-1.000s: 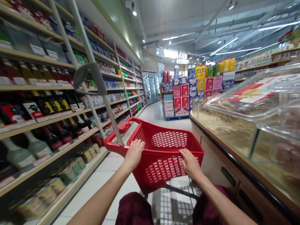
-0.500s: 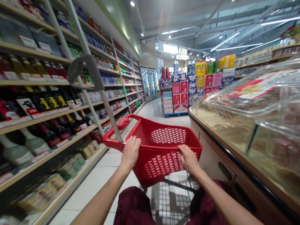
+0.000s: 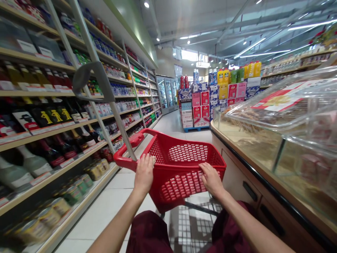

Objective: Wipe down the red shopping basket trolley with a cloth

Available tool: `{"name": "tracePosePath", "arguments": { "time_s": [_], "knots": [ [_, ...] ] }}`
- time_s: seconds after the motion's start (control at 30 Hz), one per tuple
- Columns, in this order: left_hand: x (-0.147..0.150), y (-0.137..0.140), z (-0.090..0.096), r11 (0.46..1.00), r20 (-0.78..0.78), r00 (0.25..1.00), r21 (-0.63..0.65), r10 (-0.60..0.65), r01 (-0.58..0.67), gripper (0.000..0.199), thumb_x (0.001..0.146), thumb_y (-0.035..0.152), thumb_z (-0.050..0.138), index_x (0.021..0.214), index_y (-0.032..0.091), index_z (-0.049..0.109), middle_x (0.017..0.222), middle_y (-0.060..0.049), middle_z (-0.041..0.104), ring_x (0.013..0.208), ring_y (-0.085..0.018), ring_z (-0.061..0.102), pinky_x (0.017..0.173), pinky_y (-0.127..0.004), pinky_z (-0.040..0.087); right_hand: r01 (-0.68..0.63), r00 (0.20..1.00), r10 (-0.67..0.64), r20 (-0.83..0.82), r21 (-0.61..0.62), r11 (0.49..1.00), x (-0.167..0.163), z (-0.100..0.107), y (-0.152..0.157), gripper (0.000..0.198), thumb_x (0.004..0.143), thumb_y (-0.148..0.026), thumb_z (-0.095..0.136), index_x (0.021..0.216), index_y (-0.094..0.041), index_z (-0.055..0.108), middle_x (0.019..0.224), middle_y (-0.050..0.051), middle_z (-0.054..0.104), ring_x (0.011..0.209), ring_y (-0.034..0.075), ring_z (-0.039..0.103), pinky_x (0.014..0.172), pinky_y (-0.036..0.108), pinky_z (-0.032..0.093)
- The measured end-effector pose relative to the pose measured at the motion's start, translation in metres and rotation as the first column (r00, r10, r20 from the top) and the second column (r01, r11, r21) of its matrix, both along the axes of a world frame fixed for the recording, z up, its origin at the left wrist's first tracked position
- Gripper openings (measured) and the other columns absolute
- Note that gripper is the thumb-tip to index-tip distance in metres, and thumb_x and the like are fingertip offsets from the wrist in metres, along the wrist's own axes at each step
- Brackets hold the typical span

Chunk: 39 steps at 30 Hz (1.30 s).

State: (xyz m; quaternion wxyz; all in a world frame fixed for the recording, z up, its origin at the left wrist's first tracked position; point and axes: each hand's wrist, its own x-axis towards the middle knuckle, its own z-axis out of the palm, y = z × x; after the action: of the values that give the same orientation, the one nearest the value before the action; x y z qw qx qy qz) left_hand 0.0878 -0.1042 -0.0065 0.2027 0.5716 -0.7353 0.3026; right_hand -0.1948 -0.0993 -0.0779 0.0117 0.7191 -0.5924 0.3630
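A red plastic shopping basket trolley (image 3: 158, 184) with perforated sides stands just in front of my knees. My left hand (image 3: 144, 174) is closed over its near rim at the left, with a small pale patch beside the fingertips that I cannot make out. Farther right along that same rim, the fingers of my right hand (image 3: 211, 178) curl over the edge. A long metal pole with a grey loop handle (image 3: 107, 82) rises from the trolley's left end and leans up to the left. The visible part of the basket's inside shows bare red walls.
Shelves of bottles and cans (image 3: 52, 123) line the left side. On the right, a glass-topped display counter (image 3: 237, 154) with a black edge runs close to the trolley. Stacked drink cartons (image 3: 201, 109) stand ahead on a blue pallet (image 3: 196, 129), with glass-door fridges (image 3: 167, 91) beyond.
The surroundings have shifted slightly left in view. My left hand and forearm sit a little differently, while both hands stay on the trolley's rim.
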Motion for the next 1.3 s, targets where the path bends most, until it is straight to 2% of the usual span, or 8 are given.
{"name": "tracePosePath", "arguments": {
  "time_s": [0.1,0.27,0.37,0.53,0.77,1.03,1.23,1.3],
  "knots": [
    [-0.005,0.000,-0.005,0.999,-0.002,0.999,-0.008,0.036,-0.036,0.044,0.081,0.004,0.024,0.120,0.007,0.044,0.130,-0.018,0.042,0.125,-0.026,0.031,0.100,-0.045,0.032,0.027,0.999,-0.027,0.022,-0.020,0.999,0.005,-0.002,0.000,0.045,0.072,-0.014,0.040,0.115,-0.012,0.053,0.121,0.011,0.051,0.119,0.023,0.037,0.097,0.043,0.032],
    [-0.064,-0.002,-0.027,0.993,0.007,0.998,0.097,-0.068,0.067,0.048,0.077,-0.002,0.025,0.119,0.009,0.046,0.129,-0.014,0.045,0.123,-0.022,0.034,0.102,-0.039,0.032,0.000,1.000,0.001,-0.019,0.018,1.000,0.003,0.002,0.003,0.046,0.072,-0.015,0.041,0.117,-0.015,0.051,0.123,0.009,0.050,0.119,0.023,0.037,0.097,0.044,0.030],
    [-0.050,0.001,-0.020,0.993,0.014,0.996,0.089,-0.083,0.081,0.047,0.080,0.000,0.024,0.120,0.009,0.045,0.129,-0.014,0.044,0.124,-0.023,0.032,0.102,-0.039,0.031,-0.005,0.999,0.005,-0.032,0.024,1.000,0.001,0.003,0.003,0.045,0.073,-0.015,0.040,0.117,-0.015,0.051,0.124,0.009,0.050,0.119,0.022,0.037,0.097,0.044,0.030],
    [-0.005,0.002,-0.005,0.998,-0.025,0.998,-0.009,0.060,-0.060,0.043,0.083,0.005,0.026,0.121,0.008,0.045,0.129,-0.017,0.043,0.124,-0.028,0.031,0.100,-0.046,0.031,0.000,1.000,0.000,0.005,-0.037,0.999,0.005,-0.004,0.001,0.045,0.072,-0.014,0.040,0.116,-0.011,0.052,0.122,0.011,0.051,0.120,0.023,0.036,0.097,0.044,0.031],
    [-0.064,0.000,-0.023,0.994,0.075,0.992,0.058,-0.100,0.095,0.045,0.079,0.000,0.027,0.116,0.009,0.050,0.124,-0.012,0.050,0.119,-0.020,0.040,0.101,-0.036,0.034,-0.003,1.000,0.003,-0.031,-0.009,1.000,0.000,-0.002,0.001,0.046,0.073,-0.015,0.040,0.117,-0.016,0.051,0.123,0.009,0.050,0.120,0.023,0.037,0.096,0.047,0.030],
    [0.005,0.009,0.008,0.997,-0.002,0.997,0.008,0.077,-0.077,0.040,0.084,0.008,0.027,0.118,0.008,0.047,0.126,-0.015,0.047,0.122,-0.025,0.035,0.101,-0.044,0.032,0.024,1.000,-0.024,0.007,-0.074,0.997,0.005,-0.009,0.000,0.045,0.073,-0.015,0.041,0.116,-0.016,0.052,0.121,0.010,0.052,0.119,0.023,0.038,0.095,0.043,0.032],
    [-0.066,0.000,-0.021,0.993,0.014,0.998,0.104,-0.059,0.057,0.043,0.080,0.002,0.027,0.116,0.006,0.049,0.125,-0.014,0.049,0.121,-0.022,0.038,0.102,-0.038,0.033,0.008,0.998,-0.009,-0.061,-0.023,1.000,0.004,-0.005,0.001,0.045,0.074,-0.017,0.039,0.117,-0.013,0.050,0.123,0.009,0.050,0.120,0.022,0.037,0.096,0.043,0.031],
    [-0.068,-0.001,-0.021,0.993,0.012,0.996,0.078,-0.093,0.092,0.043,0.081,0.002,0.026,0.116,0.008,0.050,0.123,-0.013,0.051,0.120,-0.021,0.040,0.101,-0.036,0.034,0.014,0.997,-0.015,-0.076,-0.013,1.000,0.001,-0.002,0.001,0.045,0.073,-0.016,0.039,0.117,-0.015,0.051,0.124,0.009,0.050,0.119,0.022,0.038,0.096,0.044,0.030]
  ]
}}
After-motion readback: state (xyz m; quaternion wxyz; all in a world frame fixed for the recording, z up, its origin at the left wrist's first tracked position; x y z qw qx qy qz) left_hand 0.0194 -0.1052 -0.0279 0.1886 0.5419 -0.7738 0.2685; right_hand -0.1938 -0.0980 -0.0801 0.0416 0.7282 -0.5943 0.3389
